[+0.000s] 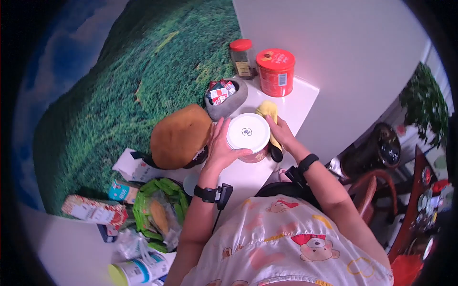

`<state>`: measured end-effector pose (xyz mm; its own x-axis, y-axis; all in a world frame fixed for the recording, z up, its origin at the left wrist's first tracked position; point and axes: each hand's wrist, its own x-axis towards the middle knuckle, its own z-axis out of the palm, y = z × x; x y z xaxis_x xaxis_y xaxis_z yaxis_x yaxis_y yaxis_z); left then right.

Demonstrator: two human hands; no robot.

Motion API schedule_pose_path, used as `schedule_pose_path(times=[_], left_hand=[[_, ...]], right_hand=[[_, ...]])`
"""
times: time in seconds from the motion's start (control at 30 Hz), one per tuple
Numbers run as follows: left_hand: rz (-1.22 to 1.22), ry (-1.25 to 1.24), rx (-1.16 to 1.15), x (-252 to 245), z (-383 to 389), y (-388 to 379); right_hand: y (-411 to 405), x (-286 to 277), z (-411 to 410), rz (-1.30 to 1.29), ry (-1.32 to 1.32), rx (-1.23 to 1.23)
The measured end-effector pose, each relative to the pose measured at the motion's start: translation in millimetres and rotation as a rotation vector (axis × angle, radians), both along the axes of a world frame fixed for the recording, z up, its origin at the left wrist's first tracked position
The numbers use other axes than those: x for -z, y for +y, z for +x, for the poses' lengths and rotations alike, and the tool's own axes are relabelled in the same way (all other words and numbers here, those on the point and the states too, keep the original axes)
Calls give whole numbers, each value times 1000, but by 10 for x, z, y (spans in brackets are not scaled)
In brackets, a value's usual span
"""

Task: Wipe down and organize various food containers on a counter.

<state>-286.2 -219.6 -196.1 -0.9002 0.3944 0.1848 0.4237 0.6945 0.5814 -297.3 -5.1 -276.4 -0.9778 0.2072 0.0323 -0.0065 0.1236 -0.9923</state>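
A pink patterned round container with a white lid stands on the white table in front of me. My left hand grips its left side, thumb along the lid's near edge and fingers spread up the side. My right hand is at its right side, against a yellow cloth; how firmly the fingers close there is partly hidden. Just below that hand shows a black, rounded spoon-like end. Close to my left hand stands an object with a brown rounded top.
Beyond the container are a grey bowl of small packets, a red tin and a red-lidded jar. A green leaf-shaped basket, boxes and a white canister lie at the left. A chair stands at the right.
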Motion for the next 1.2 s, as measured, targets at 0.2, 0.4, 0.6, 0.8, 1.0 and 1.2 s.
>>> schedule_pose_path(times=[0.2,0.4,0.6,0.8,1.0,1.2], left_hand=[[63,107,-83,227,-1,94],[-43,69,-200,178,27,265],[-50,93,-202,195,-15,227],[428,-290,-22,274,-188,57],[213,-170,-101,328,-240,7],[-140,-117,-83,-59,-262,145]], right_hand=[[-80,-118,-24,149,191,70],[11,6,21,323,-46,84],[13,-470,34,358,119,161],[-92,-758,249,587,259,91],[-411,-770,392,605,333,-117],[-388,-685,328,515,313,-8]])
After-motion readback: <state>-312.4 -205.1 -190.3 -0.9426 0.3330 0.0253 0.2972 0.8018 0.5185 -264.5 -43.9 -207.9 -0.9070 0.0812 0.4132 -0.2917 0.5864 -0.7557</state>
